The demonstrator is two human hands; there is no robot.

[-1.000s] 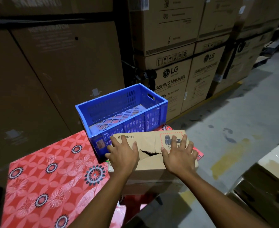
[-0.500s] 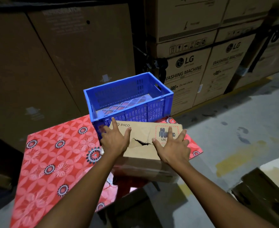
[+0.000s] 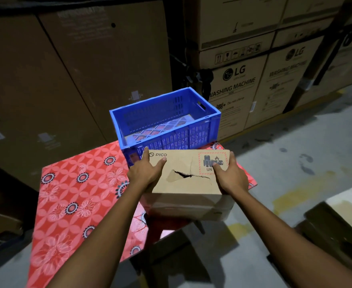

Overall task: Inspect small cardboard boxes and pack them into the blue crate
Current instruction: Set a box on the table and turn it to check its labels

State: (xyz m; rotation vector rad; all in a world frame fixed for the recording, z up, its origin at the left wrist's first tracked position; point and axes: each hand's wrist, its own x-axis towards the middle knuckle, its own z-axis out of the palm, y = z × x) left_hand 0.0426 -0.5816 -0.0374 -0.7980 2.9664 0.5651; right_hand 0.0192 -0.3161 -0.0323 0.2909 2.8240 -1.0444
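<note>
A brown cardboard box (image 3: 186, 166) marked PICO, with a tear across its top and a red-bordered battery label, sits at the near right corner of the table and overhangs the edge. My left hand (image 3: 145, 173) grips its left side with the thumb on top. My right hand (image 3: 231, 177) grips its right side, thumb on the label. Just behind the box stands the blue crate (image 3: 171, 140). The perforated floor of the crate shows, and I see no box inside it.
The table carries a red flowered cloth (image 3: 77, 194). Tall brown cartons (image 3: 77, 69) rise behind on the left. Stacked LG washing machine cartons (image 3: 233, 86) stand to the right. Another carton (image 3: 341, 221) lies at the lower right on the concrete floor (image 3: 295, 163).
Both hands have slid from lying flat on the box's top out to its left and right sides. The view has pulled back from the table.
</note>
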